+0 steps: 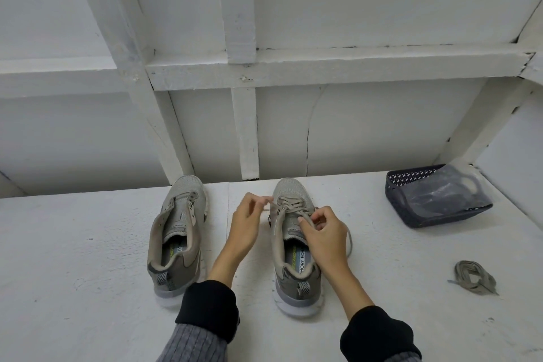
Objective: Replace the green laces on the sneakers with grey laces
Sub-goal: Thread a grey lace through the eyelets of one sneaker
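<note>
Head view. Two grey sneakers stand side by side on the white table, toes toward the wall. The landmark is the right-hand sneaker; every place below is given from it.

The left-hand sneaker stands just to its left, apart from it, with bare eyelets and no lace, presumably awaiting its turn. The landmark sneaker carries a grey lace crossed through its forward eyelets only, so the lacing appears partly done.

The left hand hovers beside the shoe's left edge, thumb and fingertips pinched together on what seems one end of the lace, drawn sideways, probably to take up slack. The right hand lies over the tongue, its fingers curled round the other run of the lace, whose free length loops down the shoe's right side onto the table. Holding both ends likely keeps the tension even.

A second lace bundle lies well to the right, nearer the viewer; its colour reads greyish, and I cannot tell which set it belongs to. A dark basket holding a clear plastic bag sits far right, toward the wall.

Count: two sneakers, two hands, one threaded lace, one loose bundle, one basket, one bag.
</note>
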Demonstrator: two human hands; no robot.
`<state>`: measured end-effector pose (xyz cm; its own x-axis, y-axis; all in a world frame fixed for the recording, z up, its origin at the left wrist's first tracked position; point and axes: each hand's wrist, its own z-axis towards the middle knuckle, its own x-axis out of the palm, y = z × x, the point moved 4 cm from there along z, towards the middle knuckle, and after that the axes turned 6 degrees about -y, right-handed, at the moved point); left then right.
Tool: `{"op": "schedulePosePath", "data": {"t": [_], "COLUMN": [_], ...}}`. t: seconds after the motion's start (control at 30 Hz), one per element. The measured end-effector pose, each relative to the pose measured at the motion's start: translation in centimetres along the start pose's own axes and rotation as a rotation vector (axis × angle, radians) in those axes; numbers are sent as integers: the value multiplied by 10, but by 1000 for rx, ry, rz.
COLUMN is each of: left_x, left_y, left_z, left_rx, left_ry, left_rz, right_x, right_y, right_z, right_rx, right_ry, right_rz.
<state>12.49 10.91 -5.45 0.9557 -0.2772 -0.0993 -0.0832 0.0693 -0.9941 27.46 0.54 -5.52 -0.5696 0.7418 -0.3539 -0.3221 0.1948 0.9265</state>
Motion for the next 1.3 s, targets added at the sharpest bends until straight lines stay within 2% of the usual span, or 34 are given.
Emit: {"op": "schedulePosePath", "data": {"t": [0.07,0.13,0.2,0.33,0.37,0.4,0.5,0.6,0.7,0.8,0.87,0.97,1.03,1.1,1.2,1.3], "left_x": [-2,-6,-13,-16,-16,-15,-6,-11,-25,-23,-18,-8,-3,-2,1,4], "left_y": [0,-2,-6,-5,-2,1,6,8,11,16,16,9,5,5,3,2], "left_z": [0,1,2,4,5,6,7,9,8,7,7,6,3,2,-1,-4], "left_rx": [-73,-93,-7,226,239,230,192,184,93,27,32,140,197,235,226,219], "left_ry": [-70,-105,-112,-7,22,65,193,38,-159,-115,-65,38,121,128,128,150], "left_rz": [-233,-313,-103,660,764,779,583,669,898,1037,950,698,613,587,491,440], "right_x": [-1,-1,-1,-1,-1,-1,-2,-1,-1,0,-1,-4,-6,-7,-3,-2], "right_y": [1,2,2,2,1,1,0,0,1,0,1,5,5,-1,-7,-5], "right_z": [-1,-1,-2,-1,-1,-1,-1,-1,-1,0,1,2,7,18,28,33], "right_rx": [-2,-10,-12,-8,-4,1,7,9,11,10,-2,10,29,23,-20,-72], "right_ry": [-4,-4,-1,3,5,4,0,9,12,18,29,93,122,155,290,300], "right_rz": [3,2,0,2,0,-2,2,8,15,11,7,68,104,56,-102,-139]}}
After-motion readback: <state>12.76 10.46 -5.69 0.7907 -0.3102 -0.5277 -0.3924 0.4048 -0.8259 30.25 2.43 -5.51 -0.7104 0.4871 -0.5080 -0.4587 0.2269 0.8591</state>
